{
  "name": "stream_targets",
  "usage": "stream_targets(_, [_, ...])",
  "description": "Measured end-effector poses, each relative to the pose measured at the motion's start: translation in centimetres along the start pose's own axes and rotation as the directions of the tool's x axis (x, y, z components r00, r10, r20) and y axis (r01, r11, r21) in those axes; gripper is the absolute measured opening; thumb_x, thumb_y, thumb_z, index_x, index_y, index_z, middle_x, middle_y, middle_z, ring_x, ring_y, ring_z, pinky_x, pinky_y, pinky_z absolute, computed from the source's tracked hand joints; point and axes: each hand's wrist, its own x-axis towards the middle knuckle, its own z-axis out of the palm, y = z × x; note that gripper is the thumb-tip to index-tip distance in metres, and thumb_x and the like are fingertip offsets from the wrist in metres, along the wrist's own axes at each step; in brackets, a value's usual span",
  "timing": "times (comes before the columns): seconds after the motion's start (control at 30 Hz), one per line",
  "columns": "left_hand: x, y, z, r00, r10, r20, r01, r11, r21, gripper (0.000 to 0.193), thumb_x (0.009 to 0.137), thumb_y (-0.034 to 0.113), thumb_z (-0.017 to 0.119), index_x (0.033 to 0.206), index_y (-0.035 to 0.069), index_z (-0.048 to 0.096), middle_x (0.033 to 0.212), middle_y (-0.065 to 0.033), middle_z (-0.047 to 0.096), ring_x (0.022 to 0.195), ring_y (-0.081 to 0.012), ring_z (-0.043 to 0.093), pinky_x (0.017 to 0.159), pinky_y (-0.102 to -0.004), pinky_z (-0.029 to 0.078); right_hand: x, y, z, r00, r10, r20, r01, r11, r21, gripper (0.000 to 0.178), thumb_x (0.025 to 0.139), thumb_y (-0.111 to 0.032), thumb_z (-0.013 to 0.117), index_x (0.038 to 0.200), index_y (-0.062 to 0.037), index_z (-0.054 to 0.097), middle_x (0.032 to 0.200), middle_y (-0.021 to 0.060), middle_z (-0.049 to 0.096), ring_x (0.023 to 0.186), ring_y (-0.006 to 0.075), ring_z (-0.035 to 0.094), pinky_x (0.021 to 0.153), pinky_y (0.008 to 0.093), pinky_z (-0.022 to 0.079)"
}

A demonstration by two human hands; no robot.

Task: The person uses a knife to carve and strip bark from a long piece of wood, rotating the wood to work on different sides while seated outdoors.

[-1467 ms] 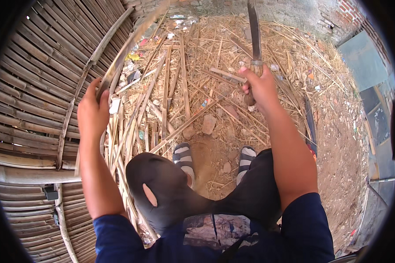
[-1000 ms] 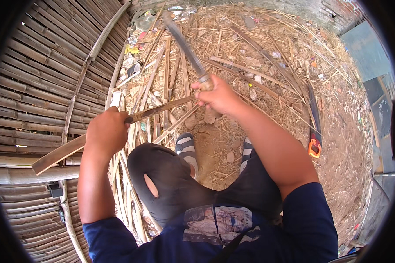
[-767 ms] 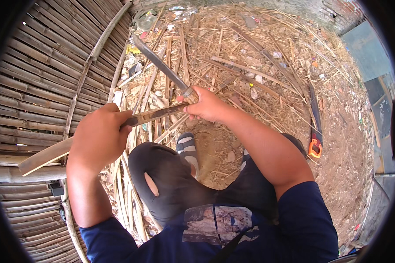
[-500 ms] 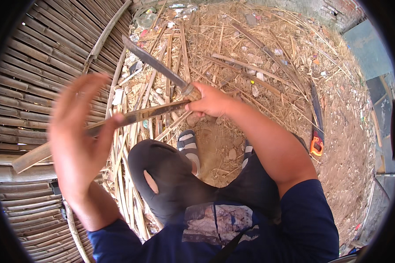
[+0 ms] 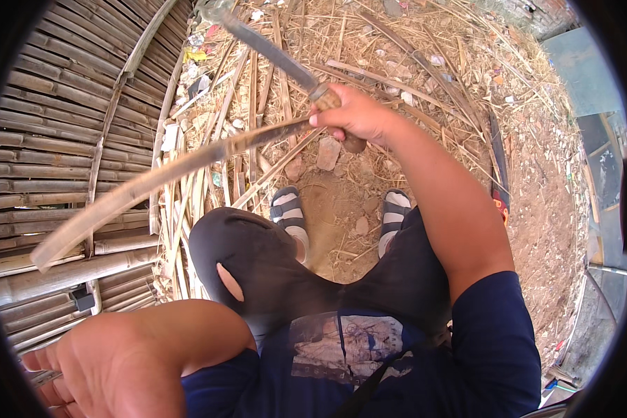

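Gripping knife [image 5: 275,59] and strip [image 5: 174,171] together — right hand [image 5: 359,115], out ahead of the knees. Its fingers clench round the knife's handle; the strip's near end sits at the thumb. Blade points up and left, tip blurred. Strip runs left and down from the thumb, passing in view over loose slats [image 5: 177,230] and the bamboo wall [image 5: 49,160]; far end free. Left hand [image 5: 111,355] low at the left, palm turned up, fingers released and loosely parted — well apart from the strip. Saw [image 5: 497,150] lies off to the right, partly behind the right forearm. Sandalled feet on dirt [image 5: 327,209]; brick lump [image 5: 328,153] just beyond, between them.
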Motion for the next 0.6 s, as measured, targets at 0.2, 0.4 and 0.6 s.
stream_targets(0.2, [-5.4,-3.7,0.6,0.853,-0.508,0.12,0.493,0.859,0.134,0.077,0.096,0.063,0.044,0.138,-0.001,0.045,0.119,-0.0314,0.058,0.109,-0.0421,0.061,0.093,-0.0485,0.052,0.9,0.1,-0.7,0.998,-0.029,0.06,0.009,0.951,0.308,0.027,0.09,-0.006,0.069,0.107,-0.0079,0.048,0.077,-0.002,0.053,0.054,0.0054,0.05,0.049,0.0214,0.041])
stream_targets(0.4, [-7.3,-6.0,6.5,0.486,-0.734,0.474,0.872,0.373,-0.316,0.11,0.081,0.077,0.057,0.141,-0.012,0.034,0.132,-0.03,0.048,0.127,-0.0425,0.049,0.112,-0.0602,0.034,0.5,0.9,0.4,0.996,0.041,0.077,-0.066,0.927,0.369,0.029,0.088,-0.008,0.071,0.107,-0.0092,0.05,0.078,-0.0016,0.053,0.056,0.0069,0.051,0.052,0.0227,0.041])
stream_targets(0.6, [-7.3,-10.4,2.2,0.368,-0.728,0.579,0.903,0.131,-0.409,0.065,0.09,0.056,0.056,0.111,-0.006,0.056,0.076,-0.0051,0.042,0.069,-0.0177,0.041,0.064,-0.0333,0.035,1.4,1.8,2.7,0.997,0.063,0.039,-0.071,0.962,0.262,0.035,0.088,-0.014,0.075,0.112,-0.0077,0.05,0.085,0.0021,0.059,0.064,0.0098,0.058,0.057,0.0255,0.047])
